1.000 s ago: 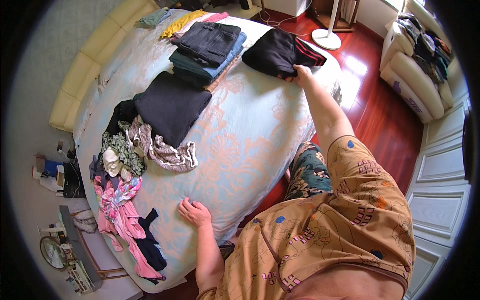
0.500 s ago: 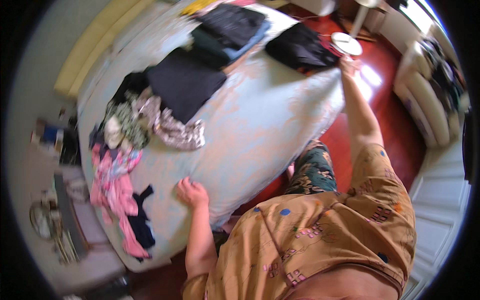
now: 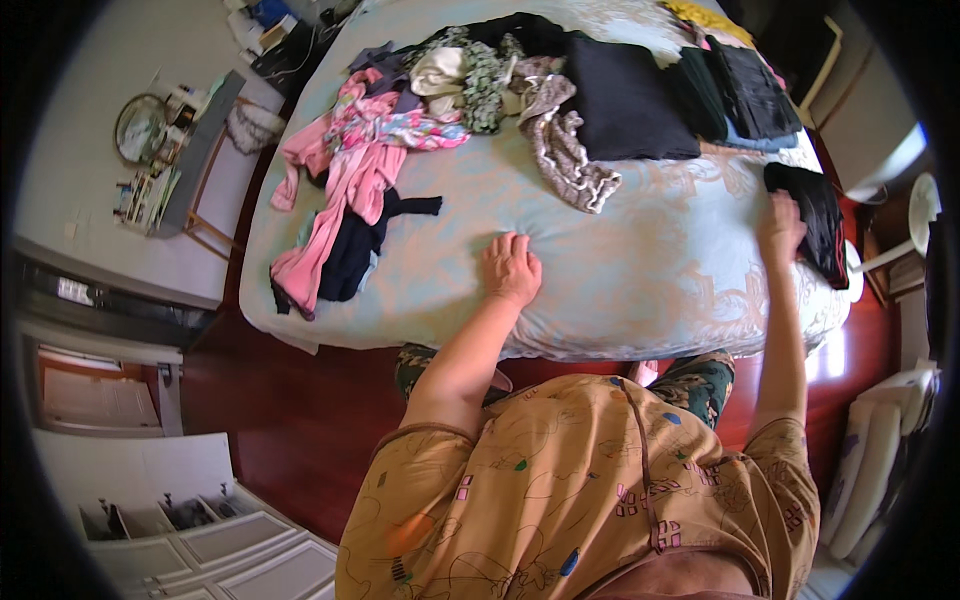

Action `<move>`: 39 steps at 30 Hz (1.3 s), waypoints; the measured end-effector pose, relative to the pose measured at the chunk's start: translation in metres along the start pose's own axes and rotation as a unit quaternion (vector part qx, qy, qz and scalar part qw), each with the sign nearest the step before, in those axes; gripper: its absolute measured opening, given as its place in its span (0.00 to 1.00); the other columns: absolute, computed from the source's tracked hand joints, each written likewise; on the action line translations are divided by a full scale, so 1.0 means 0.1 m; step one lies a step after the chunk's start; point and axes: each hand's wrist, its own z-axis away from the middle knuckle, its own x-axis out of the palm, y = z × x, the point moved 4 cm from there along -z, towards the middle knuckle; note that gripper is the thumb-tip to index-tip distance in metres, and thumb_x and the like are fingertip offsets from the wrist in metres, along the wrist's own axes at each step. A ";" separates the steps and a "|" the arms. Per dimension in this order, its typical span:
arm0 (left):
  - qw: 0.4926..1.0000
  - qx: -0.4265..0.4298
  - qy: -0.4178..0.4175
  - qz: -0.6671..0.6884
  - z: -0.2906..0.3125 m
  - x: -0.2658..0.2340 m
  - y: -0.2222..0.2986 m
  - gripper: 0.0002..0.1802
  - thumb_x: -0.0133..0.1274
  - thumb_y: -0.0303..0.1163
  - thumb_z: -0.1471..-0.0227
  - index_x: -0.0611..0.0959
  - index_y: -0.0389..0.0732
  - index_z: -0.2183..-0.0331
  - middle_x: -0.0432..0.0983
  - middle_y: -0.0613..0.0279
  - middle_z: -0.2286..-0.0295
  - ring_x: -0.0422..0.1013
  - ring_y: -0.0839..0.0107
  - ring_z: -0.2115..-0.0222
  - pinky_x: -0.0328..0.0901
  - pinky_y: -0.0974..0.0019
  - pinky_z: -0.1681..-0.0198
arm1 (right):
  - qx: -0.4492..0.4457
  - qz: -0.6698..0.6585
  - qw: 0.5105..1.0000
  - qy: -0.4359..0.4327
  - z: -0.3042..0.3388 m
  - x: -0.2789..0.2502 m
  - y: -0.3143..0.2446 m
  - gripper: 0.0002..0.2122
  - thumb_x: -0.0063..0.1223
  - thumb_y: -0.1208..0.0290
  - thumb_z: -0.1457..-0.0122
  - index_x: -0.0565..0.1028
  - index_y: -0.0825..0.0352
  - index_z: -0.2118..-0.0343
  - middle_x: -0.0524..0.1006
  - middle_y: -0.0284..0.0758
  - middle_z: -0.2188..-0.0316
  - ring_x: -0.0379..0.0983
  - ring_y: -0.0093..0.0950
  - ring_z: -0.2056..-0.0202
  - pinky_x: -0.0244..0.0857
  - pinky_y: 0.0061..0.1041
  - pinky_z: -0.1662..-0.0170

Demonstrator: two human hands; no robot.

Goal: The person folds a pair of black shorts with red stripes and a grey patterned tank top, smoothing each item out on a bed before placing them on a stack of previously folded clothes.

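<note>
My left hand (image 3: 512,268) presses on the patterned bedsheet (image 3: 640,255) with bent fingers and holds nothing. At the bed's right side, my right hand (image 3: 782,228) lies against the left edge of a folded black garment (image 3: 820,222) with a red trim. Its fingers are a little blurred but look extended over the cloth. Left of my left hand is a loose heap with a pink garment (image 3: 355,205) and a dark navy piece (image 3: 355,255). Beyond it lie a crumpled brown-and-white patterned garment (image 3: 560,150) and a folded dark grey garment (image 3: 630,100).
Folded dark clothes (image 3: 745,90) are stacked at the far right, with yellow cloth (image 3: 708,20) behind. A round white stand (image 3: 922,215) is beside the bed. A desk with a mirror (image 3: 145,128) stands left, white drawers (image 3: 225,550) lower left, a cream seat (image 3: 865,480) lower right.
The view has swung round to the right, so the bed now lies across the picture. My right hand has shifted from the black garment's near corner onto its left edge. My left hand stays on the sheet.
</note>
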 end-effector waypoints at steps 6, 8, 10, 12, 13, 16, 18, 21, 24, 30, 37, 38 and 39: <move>1.000 -0.016 0.012 0.005 0.05 -0.08 -0.11 0.14 0.52 0.32 0.56 0.78 0.42 0.63 0.72 0.55 0.62 0.68 0.54 0.59 0.60 0.49 0.56 | -0.103 -0.111 0.961 -0.231 0.70 -0.30 -2.87 0.28 0.43 0.50 0.37 0.60 0.54 0.36 0.55 0.32 0.33 0.43 0.36 0.31 0.33 0.54 0.33; 1.000 -0.020 0.017 0.001 0.06 -0.11 -0.11 0.14 0.52 0.32 0.56 0.78 0.42 0.63 0.72 0.55 0.61 0.68 0.54 0.59 0.60 0.50 0.56 | -0.078 -0.120 0.962 -0.232 0.68 -0.30 -2.93 0.28 0.42 0.52 0.37 0.60 0.56 0.36 0.55 0.32 0.33 0.44 0.36 0.32 0.32 0.53 0.33; 1.000 -0.020 0.019 0.011 0.05 -0.10 -0.10 0.14 0.52 0.32 0.56 0.78 0.42 0.63 0.72 0.55 0.61 0.68 0.53 0.59 0.61 0.51 0.56 | -0.078 -0.136 0.962 -0.223 0.68 -0.29 -2.87 0.26 0.42 0.54 0.37 0.61 0.56 0.37 0.55 0.32 0.33 0.44 0.36 0.32 0.33 0.52 0.32; 1.000 -0.017 0.004 0.020 0.06 -0.11 -0.11 0.15 0.53 0.33 0.55 0.78 0.42 0.61 0.72 0.55 0.60 0.67 0.53 0.58 0.61 0.51 0.55 | -0.078 -0.136 0.964 -0.214 0.69 -0.28 -2.86 0.25 0.43 0.57 0.38 0.62 0.56 0.37 0.56 0.32 0.34 0.45 0.36 0.32 0.34 0.51 0.33; 1.000 -0.014 -0.002 0.026 0.07 -0.11 -0.12 0.16 0.54 0.33 0.55 0.78 0.41 0.61 0.72 0.54 0.59 0.67 0.53 0.58 0.61 0.51 0.55 | -0.075 -0.131 0.965 -0.212 0.70 -0.28 -2.85 0.25 0.43 0.57 0.38 0.62 0.55 0.37 0.56 0.32 0.34 0.46 0.36 0.32 0.35 0.51 0.33; 0.998 0.010 -0.012 0.066 0.14 -0.16 -0.16 0.18 0.57 0.34 0.54 0.79 0.41 0.59 0.71 0.54 0.58 0.66 0.53 0.56 0.61 0.51 0.51 | -0.075 -0.146 0.969 -0.185 0.71 -0.26 -2.83 0.25 0.45 0.60 0.40 0.64 0.56 0.39 0.59 0.32 0.35 0.48 0.36 0.33 0.37 0.50 0.33; 0.996 0.039 -0.018 0.080 0.19 -0.33 -0.28 0.18 0.58 0.35 0.55 0.79 0.42 0.60 0.71 0.54 0.58 0.66 0.53 0.55 0.60 0.51 0.50 | -0.080 -0.165 0.969 -0.167 0.71 -0.20 -2.83 0.25 0.46 0.60 0.41 0.65 0.56 0.40 0.60 0.33 0.36 0.49 0.37 0.34 0.37 0.50 0.34; 0.999 -0.046 0.020 -0.022 0.22 -0.71 -0.82 0.17 0.60 0.31 0.60 0.80 0.43 0.62 0.71 0.55 0.58 0.66 0.54 0.55 0.60 0.51 0.50 | -0.074 -0.170 0.970 -0.155 0.72 -0.20 -2.83 0.25 0.47 0.62 0.43 0.66 0.58 0.41 0.61 0.33 0.37 0.51 0.36 0.34 0.38 0.50 0.34; 0.979 -0.091 0.149 -0.107 0.21 -1.29 -1.54 0.18 0.58 0.24 0.67 0.78 0.42 0.66 0.71 0.52 0.61 0.67 0.52 0.57 0.63 0.48 0.57 | -0.068 -0.172 0.972 -0.149 0.73 -0.23 -2.82 0.24 0.47 0.63 0.44 0.66 0.59 0.42 0.61 0.33 0.37 0.51 0.36 0.34 0.38 0.50 0.34; 0.902 -0.378 -0.004 -0.209 0.45 -1.80 -2.75 0.29 0.60 0.38 0.52 0.73 0.44 0.48 0.71 0.42 0.52 0.65 0.41 0.49 0.61 0.45 0.47 | -0.078 -0.181 0.970 -0.145 0.70 -0.30 -2.85 0.24 0.49 0.65 0.46 0.67 0.60 0.43 0.63 0.35 0.38 0.52 0.36 0.35 0.41 0.49 0.35; 0.910 -0.382 0.081 0.136 -0.20 -1.99 -3.02 0.28 0.58 0.33 0.50 0.72 0.35 0.48 0.73 0.39 0.55 0.68 0.45 0.51 0.60 0.51 0.45 | -0.074 -0.180 0.969 -0.154 0.69 -0.28 -2.84 0.25 0.47 0.62 0.44 0.66 0.61 0.42 0.63 0.35 0.39 0.52 0.36 0.35 0.39 0.50 0.35; 0.798 -0.478 0.132 0.343 -0.42 -2.01 -2.62 0.27 0.57 0.30 0.50 0.71 0.35 0.48 0.73 0.39 0.55 0.67 0.46 0.50 0.59 0.52 0.44 | -0.068 -0.177 0.969 -0.155 0.70 -0.26 -2.79 0.25 0.46 0.62 0.44 0.66 0.61 0.42 0.63 0.35 0.39 0.51 0.36 0.35 0.39 0.50 0.34; 0.911 -0.353 0.140 0.161 -0.63 -2.18 -2.40 0.28 0.57 0.28 0.50 0.70 0.35 0.48 0.72 0.39 0.55 0.67 0.46 0.50 0.59 0.52 0.44 | -0.069 -0.181 0.969 -0.155 0.69 -0.26 -2.81 0.25 0.46 0.62 0.44 0.66 0.61 0.42 0.62 0.34 0.39 0.51 0.36 0.35 0.39 0.49 0.34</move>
